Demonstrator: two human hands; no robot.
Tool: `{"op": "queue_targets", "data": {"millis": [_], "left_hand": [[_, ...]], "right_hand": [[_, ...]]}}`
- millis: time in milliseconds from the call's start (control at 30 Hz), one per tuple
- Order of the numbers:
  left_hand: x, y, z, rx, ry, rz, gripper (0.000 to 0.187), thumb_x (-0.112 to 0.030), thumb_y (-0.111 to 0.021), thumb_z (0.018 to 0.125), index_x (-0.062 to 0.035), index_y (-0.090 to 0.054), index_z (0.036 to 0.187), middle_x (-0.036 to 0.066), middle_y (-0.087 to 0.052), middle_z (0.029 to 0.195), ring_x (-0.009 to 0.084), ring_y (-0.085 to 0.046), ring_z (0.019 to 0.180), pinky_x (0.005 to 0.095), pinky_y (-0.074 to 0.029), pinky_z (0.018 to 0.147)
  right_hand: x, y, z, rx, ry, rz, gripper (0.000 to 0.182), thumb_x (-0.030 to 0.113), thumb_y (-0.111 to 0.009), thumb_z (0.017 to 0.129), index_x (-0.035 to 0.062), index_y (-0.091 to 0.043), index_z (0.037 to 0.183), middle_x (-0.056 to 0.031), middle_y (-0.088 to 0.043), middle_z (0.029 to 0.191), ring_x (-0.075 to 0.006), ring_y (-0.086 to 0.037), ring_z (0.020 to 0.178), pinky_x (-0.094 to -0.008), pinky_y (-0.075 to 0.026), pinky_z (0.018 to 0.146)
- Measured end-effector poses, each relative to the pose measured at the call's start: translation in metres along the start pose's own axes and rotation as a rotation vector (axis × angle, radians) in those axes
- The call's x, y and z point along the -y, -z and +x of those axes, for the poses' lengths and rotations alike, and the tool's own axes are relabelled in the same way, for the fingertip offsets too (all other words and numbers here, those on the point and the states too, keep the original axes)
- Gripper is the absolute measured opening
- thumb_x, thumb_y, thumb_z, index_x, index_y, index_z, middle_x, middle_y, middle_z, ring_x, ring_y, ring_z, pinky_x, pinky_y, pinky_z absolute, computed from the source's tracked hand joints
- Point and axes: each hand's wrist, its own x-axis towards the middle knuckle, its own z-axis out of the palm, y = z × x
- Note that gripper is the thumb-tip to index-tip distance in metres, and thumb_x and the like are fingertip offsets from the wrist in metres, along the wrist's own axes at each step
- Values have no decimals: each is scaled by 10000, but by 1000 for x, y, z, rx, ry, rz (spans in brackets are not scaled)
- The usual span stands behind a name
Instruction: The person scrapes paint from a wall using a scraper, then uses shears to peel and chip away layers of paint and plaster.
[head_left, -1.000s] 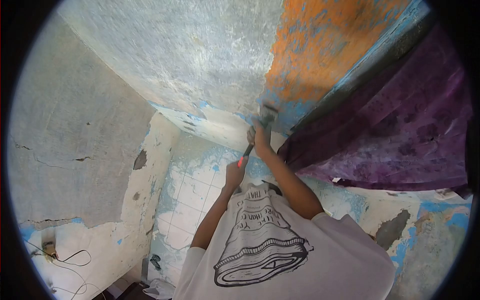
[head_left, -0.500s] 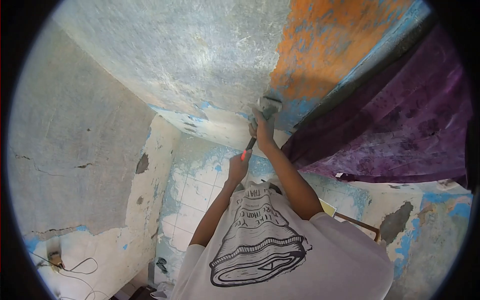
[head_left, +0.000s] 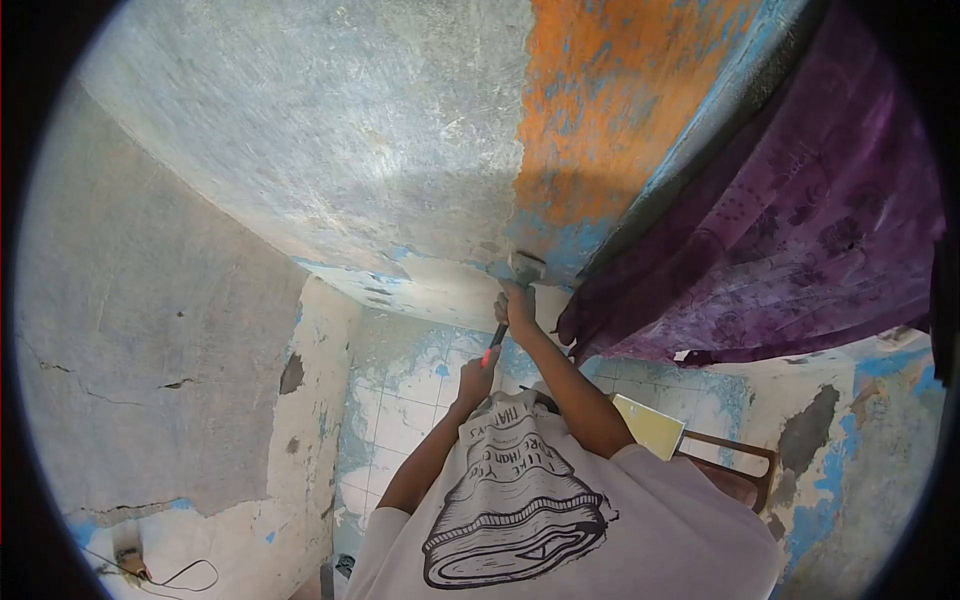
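Both my hands are closed around one long-handled scraper (head_left: 527, 266), whose broad head is up against the wall. My left hand (head_left: 478, 378) grips the lower end of the handle, by its red-orange section. Nearer the head, my right hand (head_left: 518, 308) wraps the upper part. The scraper head rests near the lower edge of the blue paint patch (head_left: 575, 243), under the orange paint (head_left: 590, 130). Left of it the wall (head_left: 400, 120) is bare grey. The blade's edge is too small to make out clearly.
A purple patterned cloth (head_left: 780, 220) hangs at the right. Below it stand a yellow panel (head_left: 650, 425) and a brown wooden chair-like frame (head_left: 770, 470). Paint-flecked white floor tiles (head_left: 405, 420) lie below. A cable (head_left: 195, 575) hangs from the left wall.
The scraper and both hands have moved lower in the view, with the scraper head farther down the wall. The view has tilted, and more of the yellow panel and brown frame shows.
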Motion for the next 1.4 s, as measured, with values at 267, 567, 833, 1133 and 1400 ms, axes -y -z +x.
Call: {"op": "queue_targets", "data": {"millis": [267, 567, 833, 1133, 1400], "left_hand": [[-21, 0, 1, -38, -25, -107, 666, -523, -515, 1006, 65, -566, 697, 216, -520, 556, 310, -499, 517, 457, -411, 555], [-26, 6, -1, 17, -73, -59, 636, -474, -500, 1022, 70, -620, 714, 240, -578, 585, 407, -594, 555, 496, -435, 568], [6, 7, 3, 99, -125, 37, 579, -427, -522, 1024, 69, -604, 739, 242, -531, 567, 377, -557, 528, 472, -421, 551], [70, -16, 22, 226, -385, 407, 402, -215, -449, 1035, -255, -508, 1430, 272, -607, 741, 451, -638, 653, 522, -482, 573], [-3, 2, 12, 150, -78, 50, 371, -273, -440, 1050, -260, -531, 1409, 243, -594, 688, 407, -626, 609, 490, -468, 560]], "right_hand": [[30, -26, -16, 46, 47, -32, 353, 237, -683, 903, 156, -402, 706, 57, -297, 477, -84, -271, 340, -286, -191, 350], [25, -20, -13, -17, 12, -74, 305, 197, -653, 907, 140, -405, 740, 42, -301, 482, -99, -281, 335, -288, -200, 342], [-3, -2, 0, -115, -83, 13, 379, 217, -638, 936, 167, -358, 686, 37, -281, 456, -110, -254, 325, -298, -181, 354], [-25, 27, 12, -65, -63, 32, 260, 202, -620, 916, 157, -407, 774, 43, -305, 480, -104, -298, 324, -291, -194, 343], [29, -16, -14, 172, 36, -37, 288, 204, -613, 923, 175, -393, 741, 50, -259, 468, -106, -248, 324, -297, -188, 343]]}}
